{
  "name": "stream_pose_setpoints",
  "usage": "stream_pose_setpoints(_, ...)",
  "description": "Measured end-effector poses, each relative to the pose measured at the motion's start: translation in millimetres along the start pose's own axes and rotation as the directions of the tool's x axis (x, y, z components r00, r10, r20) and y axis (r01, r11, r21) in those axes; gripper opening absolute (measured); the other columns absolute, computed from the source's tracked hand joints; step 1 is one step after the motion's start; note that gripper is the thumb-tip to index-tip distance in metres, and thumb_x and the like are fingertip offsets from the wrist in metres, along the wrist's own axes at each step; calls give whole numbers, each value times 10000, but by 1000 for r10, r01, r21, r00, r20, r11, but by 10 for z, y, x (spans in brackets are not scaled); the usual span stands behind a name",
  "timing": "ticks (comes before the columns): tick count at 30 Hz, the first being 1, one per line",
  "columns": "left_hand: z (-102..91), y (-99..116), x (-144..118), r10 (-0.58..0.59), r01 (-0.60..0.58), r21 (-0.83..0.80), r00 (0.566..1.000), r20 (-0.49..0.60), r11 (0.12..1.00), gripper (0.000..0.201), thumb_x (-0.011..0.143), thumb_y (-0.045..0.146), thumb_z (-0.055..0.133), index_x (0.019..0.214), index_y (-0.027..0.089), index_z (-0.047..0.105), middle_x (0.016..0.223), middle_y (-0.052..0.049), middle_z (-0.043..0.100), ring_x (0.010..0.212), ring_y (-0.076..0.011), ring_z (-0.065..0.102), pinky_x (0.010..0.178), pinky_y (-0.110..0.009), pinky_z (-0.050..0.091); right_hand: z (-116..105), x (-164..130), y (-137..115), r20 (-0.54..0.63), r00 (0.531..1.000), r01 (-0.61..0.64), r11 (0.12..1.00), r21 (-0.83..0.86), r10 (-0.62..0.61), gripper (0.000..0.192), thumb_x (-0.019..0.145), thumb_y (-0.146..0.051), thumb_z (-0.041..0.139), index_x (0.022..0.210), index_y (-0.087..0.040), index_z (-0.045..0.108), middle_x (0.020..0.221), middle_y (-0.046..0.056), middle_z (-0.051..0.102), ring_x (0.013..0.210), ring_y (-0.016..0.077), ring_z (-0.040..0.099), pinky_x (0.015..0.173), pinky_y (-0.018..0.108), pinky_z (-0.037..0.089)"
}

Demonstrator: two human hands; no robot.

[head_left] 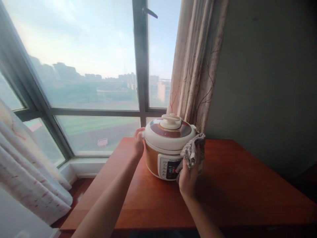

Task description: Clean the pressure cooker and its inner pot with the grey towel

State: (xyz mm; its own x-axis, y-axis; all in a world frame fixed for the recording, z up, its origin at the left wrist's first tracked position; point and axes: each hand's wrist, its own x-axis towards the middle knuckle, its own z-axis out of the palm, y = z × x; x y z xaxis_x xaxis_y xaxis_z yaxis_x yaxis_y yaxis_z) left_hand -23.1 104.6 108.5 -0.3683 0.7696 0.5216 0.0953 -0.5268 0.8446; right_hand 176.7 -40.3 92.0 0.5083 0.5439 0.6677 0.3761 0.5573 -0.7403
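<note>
Two bare forearms, no sleeves in sight. Slim wrists without watch, bracelet or band. Ungloved hands, left [138,144] and right [188,180], left and right of the cooker [164,148]; no rings visible.

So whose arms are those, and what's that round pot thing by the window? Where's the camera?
The camera sits on a person's head and looks forward and down, so you see that person's own two arms reaching out from the bottom of the picture. There is only this one picture, taken from there.

The round thing is an electric cooker: white lid with a knob on top, orange body, and a small button panel on the front. It stands on a reddish wooden table near the window, with a curtain hanging behind it.

The left hand rests against the cooker's left side, by the rim of the lid. The right hand holds a grey patterned cloth bunched up and pressed against the cooker's right side.

Outside the glass you can see hazy buildings and green ground far below.
</note>
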Motion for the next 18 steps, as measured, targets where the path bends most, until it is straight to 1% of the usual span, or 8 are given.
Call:
stream_pose_setpoints(3, 0, -38, 7, -11, 11, -7, 1000, -18, 1000, 291, 874, 366, 423, 974, 222, 655, 967, -50, 663, 991, -244, 597, 903, -359, 453, -50, -268, 65, 226, 941, 279, 956, -91, -253, 683, 915, -299, 440, 1578, -210, 304, 1647, 133, 264, 1526, 363, 176, 1192, 652, 108)
stream_pose_setpoints(6, 3, -69, 15, 6, -6, -14, 1000, -26, 1000, 295, 877, 372, 426, 974, 217, 657, 983, -57, 666, 979, -247, 604, 888, -364, 463, -129, -239, 182, 471, 794, 509, 844, -168, -385, 725, 829, -293, 560, 1536, -265, 406, 1638, 105, 308, 1512, 409, 200, 1180, 680, 41)
stream_pose_setpoints(8, 4, -76, 20, 13, -14, -15, 999, -31, 1000, 305, 880, 386, 428, 977, 210, 658, 989, -61, 671, 972, -246, 607, 875, -363, 472, -170, -17, 211, 645, 635, 647, 749, -145, -424, 745, 789, -276, 623, 1510, -331, 443, 1603, 61, 391, 1491, 384, 274, 1196, 640, 23)
stream_pose_setpoints(11, 0, -62, 21, 15, -15, 7, 999, -31, 1000, 323, 880, 404, 428, 987, 198, 653, 965, -52, 670, 965, -236, 608, 874, -355, 476, -165, 505, 102, 816, 316, 808, 589, 37, -484, 823, 752, -263, 674, 1527, -328, 405, 1585, 29, 423, 1477, 314, 319, 1230, 536, 40)
stream_pose_setpoints(12, -2, -53, 18, 12, -12, 11, 1000, -22, 1000, 330, 879, 409, 425, 991, 194, 648, 955, -50, 668, 958, -233, 609, 873, -354, 477, -140, 686, 32, 828, 267, 829, 556, 63, -493, 860, 728, -268, 689, 1536, -286, 395, 1604, 46, 388, 1486, 318, 296, 1233, 531, 48)
stream_pose_setpoints(13, -4, -44, 14, 8, -8, 10, 1000, -13, 1000, 335, 876, 414, 424, 994, 190, 644, 948, -48, 667, 949, -231, 610, 870, -355, 479, -106, 850, -45, 828, 266, 836, 546, 56, -494, 878, 709, -276, 696, 1535, -249, 398, 1620, 64, 355, 1492, 327, 276, 1231, 537, 64)
stream_pose_setpoints(14, -6, -34, 9, 1, -1, 6, 1000, -4, 1000, 340, 873, 419, 424, 996, 188, 641, 945, -47, 666, 941, -229, 611, 867, -356, 482, -64, 989, -122, 824, 294, 833, 553, 27, -484, 875, 703, -283, 692, 1528, -221, 408, 1624, 76, 344, 1491, 328, 274, 1230, 531, 98)
stream_pose_setpoints(18, -10, 3, -1, -42, 42, -4, 999, 7, 999, 352, 869, 431, 423, 1008, 189, 637, 953, -49, 666, 930, -226, 615, 870, -363, 491, 76, 1181, -323, 791, 445, 778, 618, -110, -420, 772, 751, -302, 631, 1492, -167, 460, 1564, 96, 447, 1435, 315, 368, 1202, 484, 223)
